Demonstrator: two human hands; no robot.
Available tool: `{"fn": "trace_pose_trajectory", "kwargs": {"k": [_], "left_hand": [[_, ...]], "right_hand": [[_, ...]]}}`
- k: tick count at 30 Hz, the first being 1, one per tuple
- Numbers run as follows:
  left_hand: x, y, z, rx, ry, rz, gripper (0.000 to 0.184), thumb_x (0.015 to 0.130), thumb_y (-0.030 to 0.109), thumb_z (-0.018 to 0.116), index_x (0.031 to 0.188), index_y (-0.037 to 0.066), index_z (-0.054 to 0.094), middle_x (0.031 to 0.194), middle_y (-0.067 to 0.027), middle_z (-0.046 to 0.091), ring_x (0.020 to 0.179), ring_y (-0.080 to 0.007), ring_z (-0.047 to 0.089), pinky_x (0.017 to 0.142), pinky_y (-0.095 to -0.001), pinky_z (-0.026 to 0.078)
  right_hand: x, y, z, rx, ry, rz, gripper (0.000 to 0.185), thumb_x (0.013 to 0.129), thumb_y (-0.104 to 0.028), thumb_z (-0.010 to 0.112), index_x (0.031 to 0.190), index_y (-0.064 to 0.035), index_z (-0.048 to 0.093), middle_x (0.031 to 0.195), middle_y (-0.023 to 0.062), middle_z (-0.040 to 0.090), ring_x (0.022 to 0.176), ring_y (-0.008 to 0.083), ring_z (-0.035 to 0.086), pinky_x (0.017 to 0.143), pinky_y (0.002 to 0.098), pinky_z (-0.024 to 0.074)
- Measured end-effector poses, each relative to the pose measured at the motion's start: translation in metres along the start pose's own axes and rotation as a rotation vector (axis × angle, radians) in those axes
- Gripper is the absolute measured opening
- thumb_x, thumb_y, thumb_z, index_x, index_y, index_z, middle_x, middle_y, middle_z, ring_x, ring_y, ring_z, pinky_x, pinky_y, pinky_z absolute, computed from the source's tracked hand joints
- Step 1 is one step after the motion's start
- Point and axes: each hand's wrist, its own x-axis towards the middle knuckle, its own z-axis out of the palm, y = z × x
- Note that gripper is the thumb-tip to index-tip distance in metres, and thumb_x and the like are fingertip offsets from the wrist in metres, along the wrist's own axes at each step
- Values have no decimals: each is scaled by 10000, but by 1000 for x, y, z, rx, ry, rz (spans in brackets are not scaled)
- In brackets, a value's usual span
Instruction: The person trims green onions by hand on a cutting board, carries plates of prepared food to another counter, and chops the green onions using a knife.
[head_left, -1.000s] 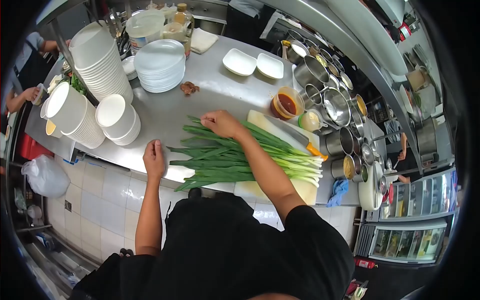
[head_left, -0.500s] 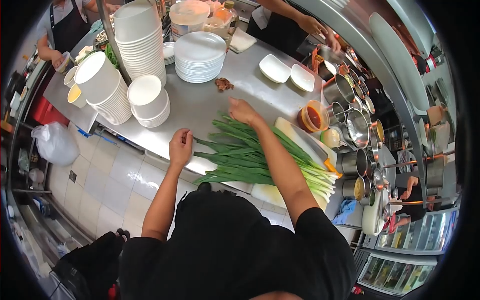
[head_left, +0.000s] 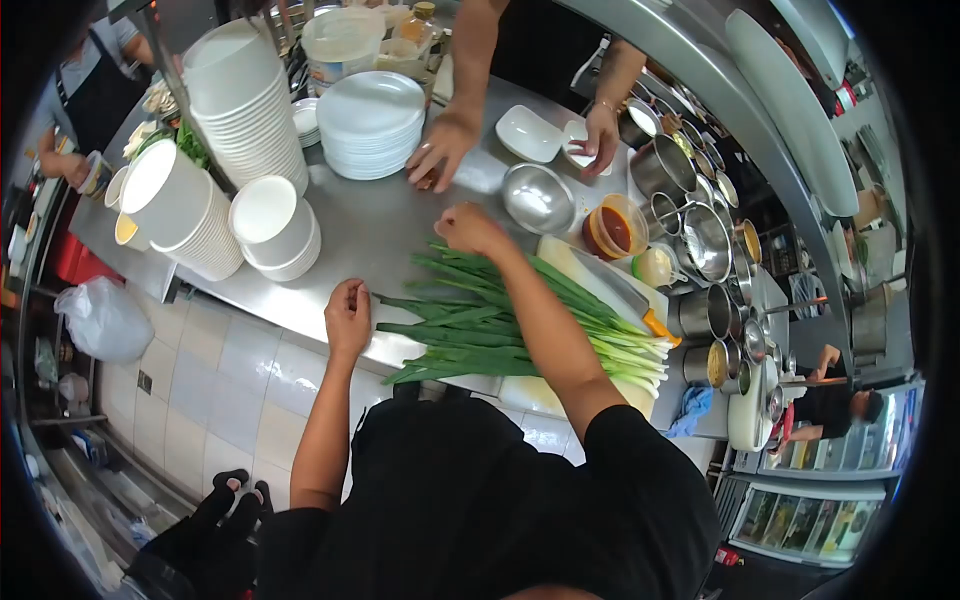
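A bunch of spring onions [head_left: 480, 325] lies across the counter and a pale cutting board [head_left: 555, 258], green leaves to the left and white ends to the right. My left hand [head_left: 348, 318] is closed just off the leaf tips, its fingers curled together; whether it pinches anything is hidden. Above the upper leaves, my right hand [head_left: 467, 228] is also closed, and I cannot make out what, if anything, is in it. A knife with an orange handle [head_left: 660, 327] rests on the board beside the onions.
Across the counter, a co-worker's hand [head_left: 447, 147] covers a small brown piece; their other hand [head_left: 600, 138] is at a white dish [head_left: 528, 134]. Nearby are a steel bowl [head_left: 538, 198], a tub of red sauce [head_left: 612, 232], stacked plates [head_left: 370, 120], tall stacked tubs [head_left: 240, 110] and several pots [head_left: 705, 310].
The co-worker's hands have come in over the counter, one onto the brown piece, one to the dishes. A steel bowl now stands by the dishes. My hands stay closed near the leaves.
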Motion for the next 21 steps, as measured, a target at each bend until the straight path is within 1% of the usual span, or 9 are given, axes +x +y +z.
{"fn": "trace_pose_trajectory", "kwargs": {"k": [2,4,6,7,9,11,12,19,21], "left_hand": [[-2,0,1,-25,9,-2,183,916,138,581,1004,-21,607,806,-57,629,680,-83,557,634,-229,469],[0,-2,2,-54,15,8,181,913,135,580,992,-26,609,790,-73,632,658,-104,566,611,-244,471],[-1,-2,2,-78,15,-13,183,914,133,577,986,-31,609,787,-84,633,651,-118,573,607,-250,475],[0,-1,1,-61,-2,-36,187,917,135,575,996,-32,606,801,-75,630,674,-109,573,626,-243,472],[-1,4,-3,-25,-46,-73,196,925,139,571,1014,-33,598,829,-58,624,721,-92,573,663,-229,468],[-1,-2,-2,-22,-37,-31,195,928,139,563,1012,-33,597,833,-63,627,724,-94,574,668,-231,470],[-1,-5,0,-26,-41,-3,194,930,139,559,1012,-33,596,835,-65,628,725,-94,575,670,-232,470],[0,-18,-4,57,-8,42,305,978,247,461,1050,-20,590,878,-73,600,747,-133,525,707,-266,452],[-3,-16,-8,-95,-45,-61,375,984,332,440,1117,-1,549,807,-35,564,653,-115,464,606,-241,413]], "right_hand": [[-10,28,-7,-122,268,-10,262,819,-241,519,913,-57,681,841,198,662,854,372,631,806,425,492],[-17,64,-26,-177,502,260,220,822,-226,523,869,-81,681,824,197,662,834,366,635,804,443,496],[14,159,-31,-408,503,335,280,830,-227,513,882,-2,671,1113,218,613,968,380,615,825,432,501],[3,141,-54,-404,568,462,347,851,-262,509,913,39,671,1227,231,548,1045,395,586,844,414,499],[24,184,-55,-542,540,472,382,845,-306,529,947,30,678,1154,252,585,1031,383,598,864,413,493],[21,192,-73,-282,118,502,398,818,-332,558,947,25,680,1087,262,613,1017,371,606,877,413,489],[29,206,-66,-337,89,476,289,773,-174,545,961,-6,686,1092,274,603,1065,336,598,899,412,489],[-9,175,-68,-99,404,447,233,737,-87,574,912,35,668,1009,253,643,979,356,637,829,418,527],[-47,143,-100,-170,285,460,235,764,-115,546,913,18,671,959,240,656,955,342,644,837,416,511]]}}
